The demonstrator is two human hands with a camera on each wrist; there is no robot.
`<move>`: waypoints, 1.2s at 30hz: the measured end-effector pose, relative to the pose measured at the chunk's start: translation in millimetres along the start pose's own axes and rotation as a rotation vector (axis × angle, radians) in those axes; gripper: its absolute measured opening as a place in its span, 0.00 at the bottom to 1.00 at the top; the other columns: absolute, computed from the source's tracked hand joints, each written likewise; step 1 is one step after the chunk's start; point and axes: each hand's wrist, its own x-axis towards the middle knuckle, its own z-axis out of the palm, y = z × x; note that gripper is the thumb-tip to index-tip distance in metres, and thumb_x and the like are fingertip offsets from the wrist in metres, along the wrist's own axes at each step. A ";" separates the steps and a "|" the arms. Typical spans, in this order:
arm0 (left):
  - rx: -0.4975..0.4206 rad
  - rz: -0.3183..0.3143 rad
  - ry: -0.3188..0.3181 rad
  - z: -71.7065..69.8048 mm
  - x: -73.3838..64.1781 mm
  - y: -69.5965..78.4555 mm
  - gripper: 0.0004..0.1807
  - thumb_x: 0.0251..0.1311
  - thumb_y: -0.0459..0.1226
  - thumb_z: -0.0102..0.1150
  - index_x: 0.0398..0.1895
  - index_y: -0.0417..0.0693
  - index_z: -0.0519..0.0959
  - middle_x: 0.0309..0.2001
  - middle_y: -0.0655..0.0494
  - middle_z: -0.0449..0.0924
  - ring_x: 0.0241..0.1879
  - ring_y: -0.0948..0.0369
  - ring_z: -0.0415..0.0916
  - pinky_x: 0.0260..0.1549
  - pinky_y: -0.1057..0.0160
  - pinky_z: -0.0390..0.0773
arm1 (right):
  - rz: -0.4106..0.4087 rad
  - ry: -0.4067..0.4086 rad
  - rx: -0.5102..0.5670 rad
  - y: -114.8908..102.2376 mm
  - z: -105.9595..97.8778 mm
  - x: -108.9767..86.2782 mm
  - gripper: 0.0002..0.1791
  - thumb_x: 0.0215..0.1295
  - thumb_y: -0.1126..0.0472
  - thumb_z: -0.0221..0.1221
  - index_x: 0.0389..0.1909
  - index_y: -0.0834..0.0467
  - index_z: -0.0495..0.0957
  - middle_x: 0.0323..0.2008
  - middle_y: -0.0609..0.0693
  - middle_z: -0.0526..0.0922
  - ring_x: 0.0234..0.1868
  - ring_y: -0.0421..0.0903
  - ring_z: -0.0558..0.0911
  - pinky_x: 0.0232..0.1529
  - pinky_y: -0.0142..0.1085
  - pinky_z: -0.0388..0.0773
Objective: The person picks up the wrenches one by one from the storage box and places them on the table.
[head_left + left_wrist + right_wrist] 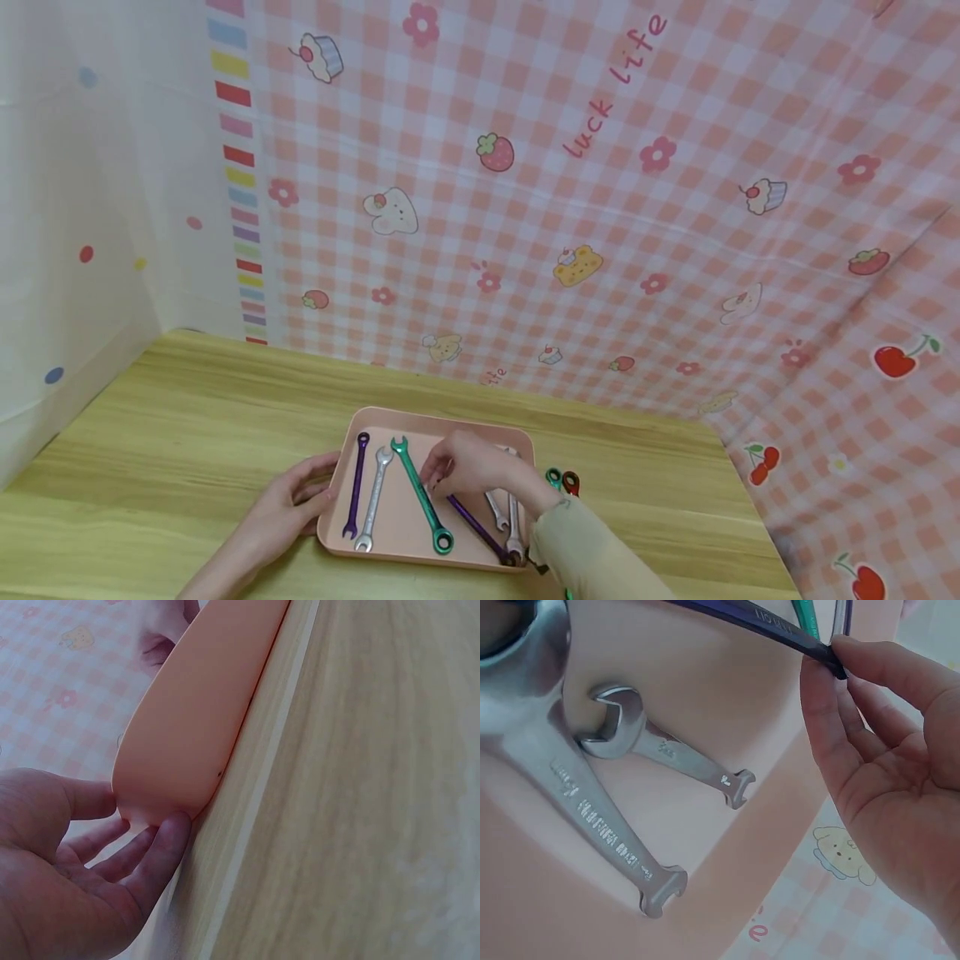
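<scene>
A pink tray [408, 560] holds several wrenches. My left hand [288, 506] holds the tray's left end; in the left wrist view its thumb meets the rim and its fingertips [174, 831] lie against the outer wall. Over the tray's middle, my right hand [468, 463] pinches the tip of a purple wrench [478, 530] between thumb and fingers. That wrench slants toward the tray's near right corner. Left of it lie a green wrench [422, 498], a silver wrench [374, 500] and another purple wrench [356, 485]. Two silver wrenches [682, 761] [592, 802] lie on the right side.
Beyond the tray's right side, a green ring-ended wrench [554, 477] and a red one [572, 482] lie on the wooden table [247, 392], partly behind my right sleeve [592, 554]. A checked pink cloth [450, 250] hangs along the back and right.
</scene>
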 end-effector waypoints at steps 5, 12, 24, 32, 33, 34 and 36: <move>0.001 -0.003 -0.001 -0.3 0.7 -0.5 0.30 0.76 0.28 0.51 0.79 0.35 0.61 0.74 0.27 0.67 0.62 0.47 0.81 0.45 0.59 0.92 | -0.020 -0.032 -0.024 3.3 -0.6 -7.4 0.06 0.64 0.71 0.68 0.40 0.60 0.88 0.35 0.50 0.89 0.33 0.32 0.78 0.34 0.22 0.76; -0.001 -0.010 -0.003 -0.2 0.1 -0.3 0.30 0.76 0.29 0.52 0.79 0.35 0.61 0.75 0.28 0.66 0.63 0.46 0.81 0.46 0.59 0.92 | -0.065 -0.017 -0.008 10.8 -3.6 -17.3 0.04 0.68 0.66 0.67 0.40 0.59 0.90 0.36 0.50 0.91 0.33 0.29 0.79 0.36 0.22 0.78; 0.001 0.007 -0.005 -0.4 0.9 -2.3 0.31 0.76 0.29 0.52 0.79 0.34 0.60 0.75 0.27 0.66 0.64 0.44 0.80 0.46 0.58 0.92 | -0.162 0.078 0.076 28.2 -7.5 -40.9 0.08 0.70 0.68 0.64 0.48 0.65 0.84 0.38 0.57 0.89 0.34 0.29 0.79 0.40 0.23 0.80; 0.013 -0.010 0.000 0.3 1.0 -1.5 0.30 0.76 0.29 0.53 0.79 0.36 0.62 0.74 0.28 0.67 0.63 0.45 0.81 0.45 0.59 0.92 | -0.197 0.178 0.238 35.2 -5.5 -63.0 0.11 0.73 0.70 0.60 0.52 0.70 0.81 0.41 0.68 0.88 0.39 0.49 0.88 0.40 0.25 0.82; 0.015 -0.005 -0.003 0.0 1.1 -1.5 0.31 0.76 0.29 0.53 0.79 0.36 0.62 0.74 0.28 0.67 0.63 0.45 0.81 0.45 0.59 0.92 | -0.193 0.195 0.261 35.3 -5.1 -66.3 0.12 0.73 0.70 0.59 0.53 0.70 0.80 0.41 0.70 0.87 0.40 0.52 0.88 0.41 0.26 0.82; 0.016 -0.005 -0.004 0.0 1.2 -1.5 0.31 0.76 0.29 0.53 0.79 0.36 0.61 0.74 0.28 0.67 0.63 0.45 0.81 0.45 0.59 0.92 | -0.182 0.210 0.279 35.7 -4.6 -69.4 0.12 0.73 0.70 0.59 0.53 0.70 0.80 0.42 0.70 0.87 0.40 0.51 0.88 0.42 0.26 0.82; 0.016 -0.004 -0.006 -0.2 1.3 -1.6 0.31 0.76 0.29 0.53 0.79 0.36 0.61 0.74 0.28 0.67 0.62 0.45 0.81 0.45 0.59 0.92 | -0.142 0.253 0.305 35.6 -3.2 -75.7 0.13 0.74 0.69 0.59 0.54 0.69 0.80 0.43 0.68 0.87 0.41 0.46 0.87 0.42 0.26 0.82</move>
